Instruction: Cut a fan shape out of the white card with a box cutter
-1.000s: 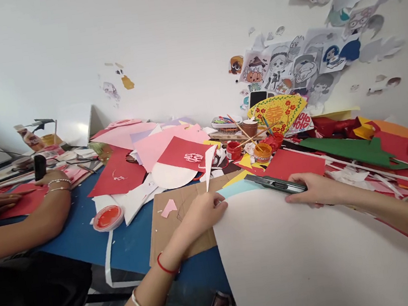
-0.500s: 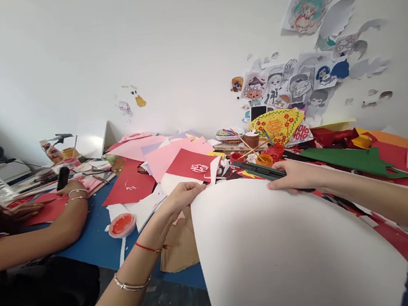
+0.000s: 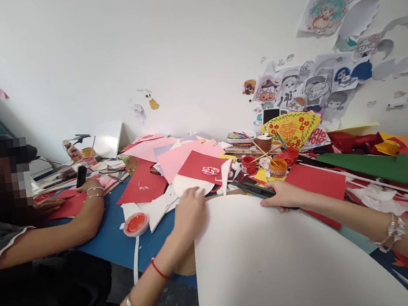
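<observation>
The large white paper sheet (image 3: 274,259) fills the lower middle of the head view, its curved far edge reaching over the blue bench (image 3: 115,237) and its near part running out of sight at the bottom. The person's left hand (image 3: 190,214) is at the sheet's upper left corner with fingers bent; they are blurred, and I cannot tell whether they pinch the paper. The right hand (image 3: 282,196), at the far edge, has its fingers closed around a dark slim utility knife (image 3: 256,189), which points to the left and away from the person.

A piece of brown cardboard (image 3: 186,266) shows partly beside the sheet's left edge. Left of the left hand is a round, shallow tub of orange-red paint (image 3: 136,224). Beyond the hands lie a red paper square with a pale cut-out character (image 3: 198,168) and a narrow white paper strip (image 3: 225,176). Behind the knife stand an open jar of orange paint (image 3: 277,167) and a yellow fan-shaped piece with red flowers (image 3: 291,129). To the right, a long green paper piece (image 3: 374,163) lies among red scraps. At the left, another person's hand (image 3: 87,187) holds a small black object (image 3: 81,175) over red paper (image 3: 68,205).
</observation>
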The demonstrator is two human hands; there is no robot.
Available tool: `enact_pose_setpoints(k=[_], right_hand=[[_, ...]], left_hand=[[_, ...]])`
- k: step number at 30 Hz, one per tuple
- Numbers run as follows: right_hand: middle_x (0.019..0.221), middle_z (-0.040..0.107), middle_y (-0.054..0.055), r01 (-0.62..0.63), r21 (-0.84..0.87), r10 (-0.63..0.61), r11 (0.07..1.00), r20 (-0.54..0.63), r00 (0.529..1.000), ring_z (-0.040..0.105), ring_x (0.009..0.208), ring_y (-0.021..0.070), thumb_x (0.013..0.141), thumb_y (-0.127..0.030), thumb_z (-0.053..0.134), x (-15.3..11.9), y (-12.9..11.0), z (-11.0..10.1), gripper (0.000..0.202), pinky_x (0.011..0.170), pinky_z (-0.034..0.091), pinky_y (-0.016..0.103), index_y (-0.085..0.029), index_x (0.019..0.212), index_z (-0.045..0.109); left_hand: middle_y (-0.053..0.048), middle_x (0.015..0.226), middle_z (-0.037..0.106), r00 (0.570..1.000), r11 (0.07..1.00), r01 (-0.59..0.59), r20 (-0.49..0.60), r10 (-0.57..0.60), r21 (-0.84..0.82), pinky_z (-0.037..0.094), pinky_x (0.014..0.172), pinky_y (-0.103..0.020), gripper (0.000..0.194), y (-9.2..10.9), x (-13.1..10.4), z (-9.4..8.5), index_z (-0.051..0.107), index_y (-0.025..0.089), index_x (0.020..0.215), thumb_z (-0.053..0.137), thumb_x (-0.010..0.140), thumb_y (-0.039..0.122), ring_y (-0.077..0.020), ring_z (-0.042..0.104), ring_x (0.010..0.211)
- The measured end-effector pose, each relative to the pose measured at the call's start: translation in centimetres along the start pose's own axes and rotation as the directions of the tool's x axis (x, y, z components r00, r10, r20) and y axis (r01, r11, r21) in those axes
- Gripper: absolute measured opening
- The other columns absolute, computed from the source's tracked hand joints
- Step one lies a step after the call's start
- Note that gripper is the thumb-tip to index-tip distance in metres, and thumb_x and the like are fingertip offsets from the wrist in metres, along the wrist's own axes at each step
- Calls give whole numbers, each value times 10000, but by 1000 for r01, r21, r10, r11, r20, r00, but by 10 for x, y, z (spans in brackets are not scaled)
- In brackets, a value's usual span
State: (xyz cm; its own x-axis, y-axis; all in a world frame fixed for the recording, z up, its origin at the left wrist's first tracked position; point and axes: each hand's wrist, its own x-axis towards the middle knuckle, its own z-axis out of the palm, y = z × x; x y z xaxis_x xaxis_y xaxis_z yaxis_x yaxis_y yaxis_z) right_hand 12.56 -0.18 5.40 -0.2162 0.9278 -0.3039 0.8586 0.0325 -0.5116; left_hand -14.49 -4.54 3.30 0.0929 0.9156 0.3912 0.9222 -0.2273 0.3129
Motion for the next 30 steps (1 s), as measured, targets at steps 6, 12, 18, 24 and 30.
enact_pose_setpoints(k=[6,12,18,24,30], right_hand=[[1059,668,79,340,-242,-357,909,-29,933,623,908,245,810,-330,566,21,-6,-22,328,751,462,308,-195,1104,615],[1172,638,31,521,-548,-562,654,109,820,581,1044,265,894,-329,443,38,-31,-35,414,797,432,339,-332,1300,525],[1062,675,22,566,-555,-617,610,117,778,611,917,240,882,-328,463,44,-46,-34,390,693,415,292,-343,1260,559],[1010,669,50,603,-407,-642,686,51,765,593,873,200,728,-226,605,71,-53,-10,325,667,398,228,-187,1048,648],[721,670,7,638,-365,-624,677,174,762,591,658,160,688,-300,654,102,-71,15,146,544,368,208,-186,778,669]], left_hand=[[-99,1442,383,825,867,-495,284,488,-54,311,1061,-525,434,43,-33,25,435,255,1346,397,924,350,-324,311,1340],[-48,1518,249,812,870,-482,322,487,-102,165,1123,-537,491,36,-35,37,299,315,1424,273,954,458,-293,164,1403],[-36,1520,243,822,884,-453,329,465,-120,151,1131,-528,488,39,-36,35,310,325,1418,273,952,464,-282,157,1406],[-44,1518,248,824,883,-448,318,469,-141,152,1126,-545,492,39,-37,35,316,312,1419,303,946,448,-300,160,1403],[-34,1514,260,816,880,-449,332,474,-155,142,1128,-550,491,38,-36,32,328,308,1413,305,944,450,-303,142,1406]])
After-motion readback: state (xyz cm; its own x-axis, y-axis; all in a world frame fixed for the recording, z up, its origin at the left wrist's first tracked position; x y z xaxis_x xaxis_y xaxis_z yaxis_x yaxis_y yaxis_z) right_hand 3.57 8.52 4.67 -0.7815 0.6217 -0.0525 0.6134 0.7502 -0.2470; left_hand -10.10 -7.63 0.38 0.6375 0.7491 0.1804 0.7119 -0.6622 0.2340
